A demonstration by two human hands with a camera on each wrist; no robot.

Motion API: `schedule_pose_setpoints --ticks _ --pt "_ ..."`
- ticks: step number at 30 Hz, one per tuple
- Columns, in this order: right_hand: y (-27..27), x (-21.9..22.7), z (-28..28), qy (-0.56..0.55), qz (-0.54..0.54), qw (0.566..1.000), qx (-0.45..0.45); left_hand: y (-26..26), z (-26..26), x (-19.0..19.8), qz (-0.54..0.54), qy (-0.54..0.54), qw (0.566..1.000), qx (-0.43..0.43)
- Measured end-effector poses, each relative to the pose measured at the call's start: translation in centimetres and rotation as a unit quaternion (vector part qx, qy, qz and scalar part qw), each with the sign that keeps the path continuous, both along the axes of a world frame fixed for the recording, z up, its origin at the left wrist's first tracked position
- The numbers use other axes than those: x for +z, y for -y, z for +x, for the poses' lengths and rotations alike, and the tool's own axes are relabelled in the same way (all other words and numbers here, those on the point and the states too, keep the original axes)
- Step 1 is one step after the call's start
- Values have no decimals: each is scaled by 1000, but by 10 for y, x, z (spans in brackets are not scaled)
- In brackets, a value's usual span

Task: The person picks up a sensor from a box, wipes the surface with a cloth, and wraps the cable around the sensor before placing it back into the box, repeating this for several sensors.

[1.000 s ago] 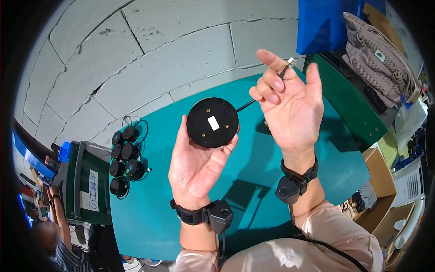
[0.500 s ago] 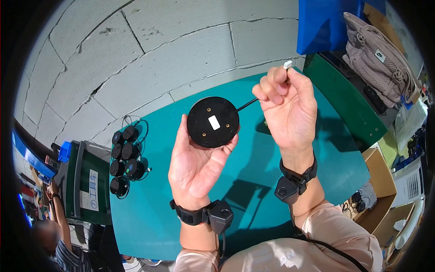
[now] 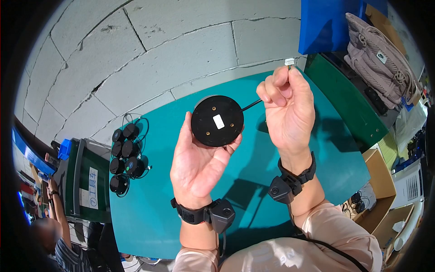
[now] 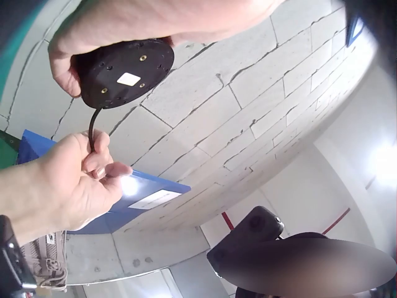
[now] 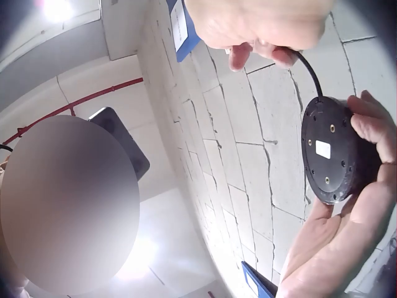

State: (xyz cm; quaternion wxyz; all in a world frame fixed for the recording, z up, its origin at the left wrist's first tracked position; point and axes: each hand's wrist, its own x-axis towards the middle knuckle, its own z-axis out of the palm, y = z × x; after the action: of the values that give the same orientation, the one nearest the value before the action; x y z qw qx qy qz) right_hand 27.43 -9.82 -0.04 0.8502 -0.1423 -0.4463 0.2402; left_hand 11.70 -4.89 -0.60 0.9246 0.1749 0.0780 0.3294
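My left hand (image 3: 197, 170) grips a round black device (image 3: 206, 129) by its edge above the table. The device's flat face shows a white sticker (image 3: 219, 121) and small brass screw holes. From its side a black cable (image 3: 251, 105) runs to my right hand (image 3: 291, 111), which is raised to the right and slightly higher. Thumb and forefinger pinch the cable's end just below a small white plug (image 3: 289, 61), which points up. In the left wrist view the cable (image 4: 92, 127) passes into the curled fingers. The right wrist view shows fingers wrapped around the device's rim (image 5: 353, 180).
Several similar black devices (image 3: 129, 148) with coiled cables stand at the left of the green table (image 3: 158, 231). A green cabinet (image 3: 97, 177) is beyond them, near another person (image 3: 68, 254). At right are a woven bag (image 3: 376, 59) and cardboard boxes (image 3: 385, 181). A block wall (image 3: 190, 50) rises behind.
My right thumb has come in from a spread position to pinch the cable end below the plug. The plug has turned upright, and the device has shifted slightly right.
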Motion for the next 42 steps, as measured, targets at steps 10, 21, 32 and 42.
schedule_pose_setpoints --ticks 10,21,32,42 --pt "1 5 -3 -66 -27 997 34 -1 0 0 -15 2 1000 9" --pt "1 19 -10 -72 -92 989 88 -5 -5 0 -14 43 999 -9" --pt "-9 2 -20 167 -214 960 -76 3 -8 9 145 -20 988 58" --pt "-4 9 -23 149 -181 968 -89 5 -6 9 146 -33 986 80"
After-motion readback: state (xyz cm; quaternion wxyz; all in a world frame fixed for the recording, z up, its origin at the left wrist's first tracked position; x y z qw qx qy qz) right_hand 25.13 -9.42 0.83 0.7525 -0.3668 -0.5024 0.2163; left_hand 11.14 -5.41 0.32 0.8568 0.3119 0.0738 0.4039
